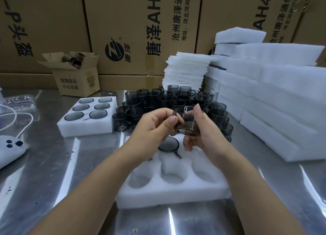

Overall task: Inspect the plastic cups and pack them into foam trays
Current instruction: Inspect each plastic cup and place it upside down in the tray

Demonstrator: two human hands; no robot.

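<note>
This looks like the inspection step: a smoky plastic cup [189, 129] is held tilted in the air above the near foam tray [172, 192] on the counter [70, 173], where one packed cup [168, 144] sits. Next it would need lowering squarely into a free pocket. The left hand [155, 127] pinches its handle side and the right hand [206, 134] curls round its wall, both hands gripping it

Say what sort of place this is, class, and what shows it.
Probably a factory or warehouse packing bench: large printed cartons behind, stacked white foam trays at the right, and many dark plastic cups massed on a steel table.
</note>
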